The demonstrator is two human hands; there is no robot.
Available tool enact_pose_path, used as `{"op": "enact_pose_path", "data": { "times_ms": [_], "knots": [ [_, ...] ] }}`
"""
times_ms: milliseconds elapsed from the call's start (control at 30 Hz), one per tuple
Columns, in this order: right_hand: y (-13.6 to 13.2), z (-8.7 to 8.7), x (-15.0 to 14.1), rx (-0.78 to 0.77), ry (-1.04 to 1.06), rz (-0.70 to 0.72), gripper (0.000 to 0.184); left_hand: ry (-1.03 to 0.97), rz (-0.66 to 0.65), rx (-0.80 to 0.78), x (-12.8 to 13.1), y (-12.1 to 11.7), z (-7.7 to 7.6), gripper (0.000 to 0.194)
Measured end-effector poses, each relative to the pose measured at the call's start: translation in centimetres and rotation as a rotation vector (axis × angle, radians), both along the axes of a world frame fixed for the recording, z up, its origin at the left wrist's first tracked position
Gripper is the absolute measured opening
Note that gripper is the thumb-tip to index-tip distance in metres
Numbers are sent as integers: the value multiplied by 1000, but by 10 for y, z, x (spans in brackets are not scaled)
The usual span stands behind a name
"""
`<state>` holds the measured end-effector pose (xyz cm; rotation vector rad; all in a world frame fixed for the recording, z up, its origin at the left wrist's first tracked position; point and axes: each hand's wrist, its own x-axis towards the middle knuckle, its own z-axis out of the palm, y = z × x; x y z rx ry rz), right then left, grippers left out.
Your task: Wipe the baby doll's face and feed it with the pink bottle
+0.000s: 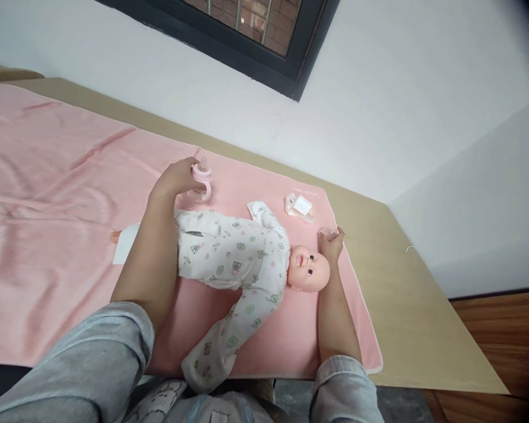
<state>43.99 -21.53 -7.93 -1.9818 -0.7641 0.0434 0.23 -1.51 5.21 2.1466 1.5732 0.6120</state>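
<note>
My left hand (179, 177) is closed round a baby bottle (201, 174) with a pink collar, a pink handle and a clear teat. The bottle stands upright at the far side of the pink blanket (92, 194). My right hand (334, 247) grips a small clear plastic cap (327, 233) near the blanket's right edge. Between my arms a baby doll (309, 270) lies on its back, head to the right. It wears a white printed outfit (233, 249) with one long sleeve stretched toward me. My left forearm hides its lower end.
A small clear packet (301, 205) with a white label lies beyond the doll's head. A white piece (126, 244) shows left of my left forearm. The blanket covers part of a wooden table (405, 305). Behind stand a white wall (264, 129) and a dark-framed window (229, 53).
</note>
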Motion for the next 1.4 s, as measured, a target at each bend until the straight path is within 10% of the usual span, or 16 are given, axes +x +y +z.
{"op": "enact_pose_path", "data": {
  "times_ms": [267,533,1400],
  "knots": [
    [6,65,-24,342,77,160,76,-215,-209,217,49,-53,36,63],
    [-17,147,-132,581,69,615,77,-78,-446,336,102,-129,46,73],
    [-30,146,-189,373,64,777,97,-93,-473,503,114,-159,45,81]
  ]
}}
